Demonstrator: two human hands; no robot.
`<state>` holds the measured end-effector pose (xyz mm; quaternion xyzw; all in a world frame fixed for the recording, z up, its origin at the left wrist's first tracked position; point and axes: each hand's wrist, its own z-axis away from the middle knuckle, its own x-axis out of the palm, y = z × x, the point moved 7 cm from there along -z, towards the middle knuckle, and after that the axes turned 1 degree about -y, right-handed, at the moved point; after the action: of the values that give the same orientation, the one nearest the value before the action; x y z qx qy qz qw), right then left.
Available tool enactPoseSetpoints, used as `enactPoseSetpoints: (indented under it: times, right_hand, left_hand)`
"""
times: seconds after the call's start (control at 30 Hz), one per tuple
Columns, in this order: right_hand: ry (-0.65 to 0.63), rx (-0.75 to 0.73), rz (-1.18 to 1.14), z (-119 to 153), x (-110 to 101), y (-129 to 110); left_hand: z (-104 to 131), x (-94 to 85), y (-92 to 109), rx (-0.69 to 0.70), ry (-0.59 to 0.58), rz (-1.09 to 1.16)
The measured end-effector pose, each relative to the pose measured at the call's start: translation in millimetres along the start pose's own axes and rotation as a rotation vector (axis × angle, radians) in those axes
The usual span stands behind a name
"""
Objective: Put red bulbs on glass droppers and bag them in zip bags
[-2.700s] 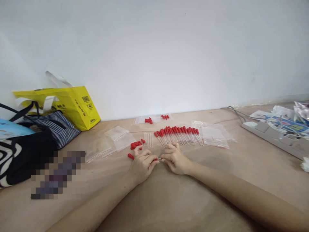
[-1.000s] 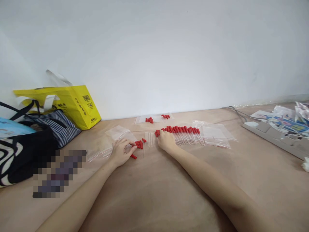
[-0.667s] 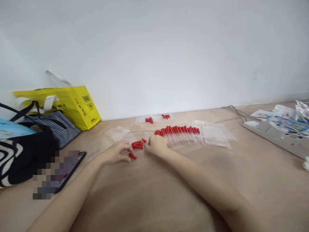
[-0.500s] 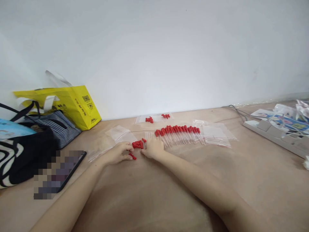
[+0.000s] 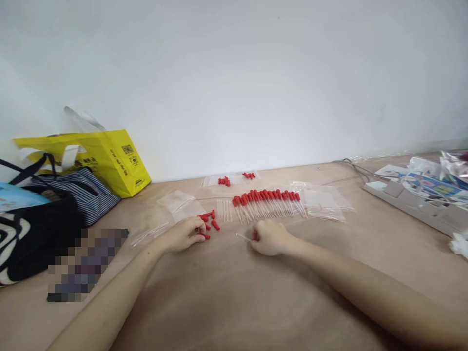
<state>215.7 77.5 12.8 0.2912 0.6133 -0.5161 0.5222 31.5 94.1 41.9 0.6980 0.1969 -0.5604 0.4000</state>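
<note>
My right hand (image 5: 269, 237) is closed on a thin clear tube (image 5: 243, 237), whose end points left. At the loose red caps (image 5: 215, 225), my left hand (image 5: 186, 234) has its fingers curled, with a red cap (image 5: 205, 236) at the fingertips. Several bare clear tubes (image 5: 224, 210) lie side by side to the right of the caps. Further right, a long row of tubes with red bulb tops (image 5: 266, 195) lies slanted on the table.
Clear plastic bags (image 5: 179, 204) lie left of the caps, and more bags (image 5: 325, 202) lie right of the row. A dark phone (image 5: 87, 265), yellow bag (image 5: 122, 161) and striped bag (image 5: 93, 195) are at left. A power strip (image 5: 405, 202) with cables is at right.
My right hand has moved right, away from the loose caps, and now shows a clear tube in its fingers. More of the loose caps and bare tubes are visible. My left hand stays near the caps.
</note>
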Motion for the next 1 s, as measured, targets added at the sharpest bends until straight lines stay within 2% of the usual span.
enactPoseSetpoints:
  times: [0.07, 0.17, 0.3, 0.43, 0.63, 0.77, 1.0]
  right_hand:
    - [0.044, -0.041, -0.051, 5, -2, 8]
    - [0.133, -0.065, -0.139, 8, -1, 16]
    - [0.233, -0.08, -0.076, 6, 4, 17]
    - [0.343, -0.118, 0.093, 6, 2, 20]
    - [0.402, -0.228, -0.064, 7, 1, 29]
    - [0.406, -0.328, -0.085, 11, 2, 22]
    - [0.417, -0.392, -0.066, 15, 2, 12]
  left_hand:
    - [-4, 6.9, 13, 0.041, 0.049, -0.042]
    - [-9, 16.4, 36, 0.067, 0.277, -0.148]
    - [-15, 41.7, 57, 0.075, 0.347, -0.148]
    - [-19, 45.7, 61, 0.042, 0.435, -0.156]
    - [-28, 48.4, 68, 0.086, 0.392, -0.073]
    - [-29, 49.5, 59, 0.045, 0.39, -0.008]
    - [-28, 49.5, 54, 0.043, 0.426, 0.001]
